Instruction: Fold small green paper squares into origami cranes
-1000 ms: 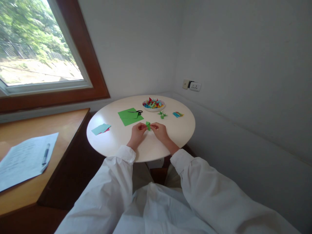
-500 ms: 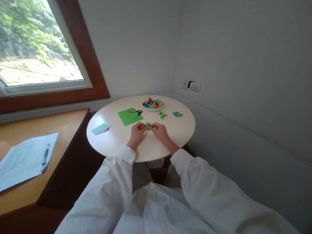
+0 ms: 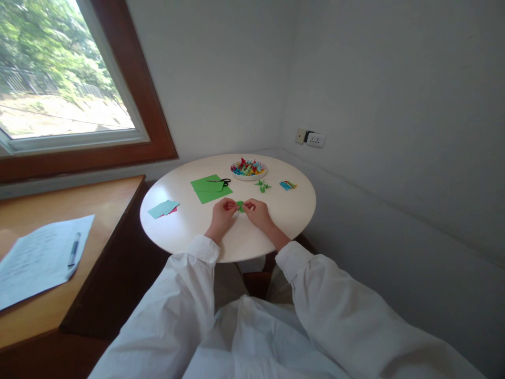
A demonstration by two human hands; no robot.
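Note:
A small piece of folded green paper (image 3: 240, 207) is pinched between my two hands over the near part of the round white table (image 3: 189, 231). My left hand (image 3: 224, 211) grips its left side with thumb and fingertips. On the other side, my right hand (image 3: 256, 211) is closed on the right edge. The exact folds are too small to make out. Just beyond my right hand lie several little folded green paper pieces (image 3: 262, 186). Green paper sheets (image 3: 205, 192) lie past my left hand, with black-handled scissors (image 3: 224, 181) on top.
A white bowl (image 3: 252, 178) of colourful folded paper stands at the back. Thin coloured strips (image 3: 288, 185) lie at the right, pale blue paper (image 3: 162, 209) over red at the left. A wooden desk (image 3: 114, 210) at left holds a written sheet (image 3: 39, 258) and a pen (image 3: 74, 249).
The green paper between my fingertips has changed shape: its upper part, which stood up before, now sits lower and looks rounder. Both hands have hardly moved.

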